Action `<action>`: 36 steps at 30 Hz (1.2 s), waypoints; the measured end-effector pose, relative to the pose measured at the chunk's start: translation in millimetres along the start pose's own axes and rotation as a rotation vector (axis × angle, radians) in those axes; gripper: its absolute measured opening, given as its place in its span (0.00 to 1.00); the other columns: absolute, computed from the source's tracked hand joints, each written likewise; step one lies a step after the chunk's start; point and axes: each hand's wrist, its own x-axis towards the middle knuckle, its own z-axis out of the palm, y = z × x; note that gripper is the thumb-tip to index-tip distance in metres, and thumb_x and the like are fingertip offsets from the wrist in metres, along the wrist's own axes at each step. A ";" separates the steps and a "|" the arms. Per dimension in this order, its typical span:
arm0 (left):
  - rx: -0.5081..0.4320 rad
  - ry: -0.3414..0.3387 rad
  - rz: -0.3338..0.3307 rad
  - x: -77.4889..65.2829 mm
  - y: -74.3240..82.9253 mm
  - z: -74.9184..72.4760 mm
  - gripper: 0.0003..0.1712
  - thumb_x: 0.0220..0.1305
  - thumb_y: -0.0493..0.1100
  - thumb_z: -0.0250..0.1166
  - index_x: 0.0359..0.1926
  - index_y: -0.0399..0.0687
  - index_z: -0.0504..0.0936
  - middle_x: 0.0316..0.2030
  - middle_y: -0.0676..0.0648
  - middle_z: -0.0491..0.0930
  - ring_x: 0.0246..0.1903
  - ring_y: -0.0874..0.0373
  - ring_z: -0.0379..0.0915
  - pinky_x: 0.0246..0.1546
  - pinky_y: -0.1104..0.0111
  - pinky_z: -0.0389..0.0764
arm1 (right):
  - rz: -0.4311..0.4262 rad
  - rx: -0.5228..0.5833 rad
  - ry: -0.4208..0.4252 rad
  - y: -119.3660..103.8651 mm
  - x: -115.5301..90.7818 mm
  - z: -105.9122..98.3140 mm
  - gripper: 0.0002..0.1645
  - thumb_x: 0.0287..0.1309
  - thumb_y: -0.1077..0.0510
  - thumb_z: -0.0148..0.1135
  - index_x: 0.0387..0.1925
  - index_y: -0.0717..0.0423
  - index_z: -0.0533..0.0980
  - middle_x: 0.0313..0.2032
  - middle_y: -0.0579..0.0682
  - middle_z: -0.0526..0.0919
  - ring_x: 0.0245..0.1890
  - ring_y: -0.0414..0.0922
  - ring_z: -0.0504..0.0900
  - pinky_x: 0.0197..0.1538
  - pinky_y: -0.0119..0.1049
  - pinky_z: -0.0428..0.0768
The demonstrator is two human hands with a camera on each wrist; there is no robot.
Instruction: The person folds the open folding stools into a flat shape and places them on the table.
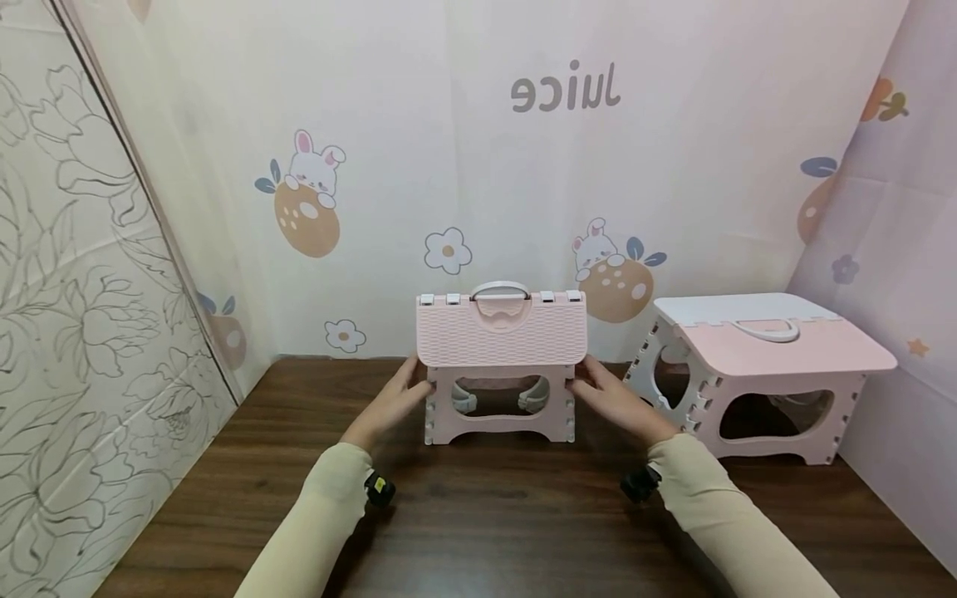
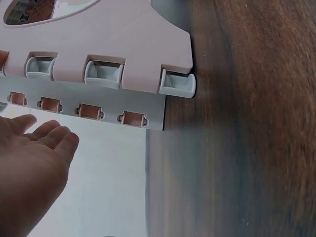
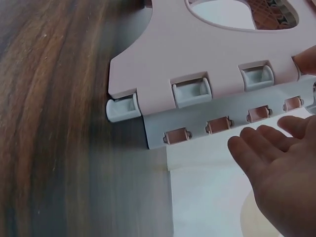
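Observation:
A pink and white folding stool [image 1: 501,340] stands upright in the middle of the wooden table, its top folded at the middle so a pink half slopes toward me. A white carrying handle [image 1: 501,287] arches over the ridge. My left hand [image 1: 390,405] is at the stool's left side, thumb [image 2: 3,60] at the edge of the pink leg panel [image 2: 118,37], fingers extended beside the hinged grey side panel [image 2: 69,96]. Mirroring it, my right hand [image 1: 616,403] has its thumb [image 3: 307,60] at the right edge and its fingers stretched out past the side.
To the right stands a second folding stool [image 1: 792,349], fully unfolded with a flat pink and white top, near the right wall. A printed curtain [image 1: 478,183] hangs behind the table [image 1: 478,515], and a floral panel [image 1: 97,332] rises on the left.

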 end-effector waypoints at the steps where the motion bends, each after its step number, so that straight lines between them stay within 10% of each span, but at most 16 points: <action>1: -0.011 -0.006 0.003 0.1 -0.4 0.6 0.47 0.67 0.48 0.55 0.81 0.52 0.41 0.77 0.43 0.49 0.72 0.45 0.51 0.67 0.44 0.60 | 0.003 0.006 0.002 -0.2 0.9 0.5 0.41 0.75 0.53 0.51 0.79 0.56 0.44 0.71 0.66 0.59 0.68 0.62 0.63 0.63 0.59 0.68; 9: -0.055 -0.004 0.027 2.3 -0.4 4.0 0.44 0.67 0.43 0.54 0.80 0.53 0.45 0.68 0.40 0.63 0.62 0.45 0.64 0.61 0.47 0.68 | 0.045 0.058 -0.013 -3.6 4.8 1.6 0.44 0.74 0.52 0.49 0.80 0.53 0.38 0.73 0.66 0.53 0.70 0.62 0.59 0.64 0.60 0.66; 26: -0.092 -0.032 -0.019 -14.0 39.5 2.1 0.43 0.67 0.37 0.53 0.79 0.40 0.43 0.71 0.34 0.58 0.68 0.42 0.58 0.66 0.47 0.63 | 0.077 0.082 0.007 -2.0 6.2 1.2 0.43 0.74 0.51 0.49 0.80 0.53 0.39 0.72 0.64 0.55 0.69 0.61 0.60 0.64 0.61 0.66; 36: -0.105 0.004 -0.025 -9.7 32.8 4.0 0.38 0.69 0.37 0.53 0.76 0.39 0.50 0.68 0.35 0.61 0.66 0.43 0.60 0.64 0.48 0.65 | 0.051 0.096 0.023 -1.8 4.3 3.4 0.42 0.75 0.54 0.49 0.80 0.53 0.41 0.72 0.64 0.56 0.69 0.61 0.61 0.63 0.59 0.67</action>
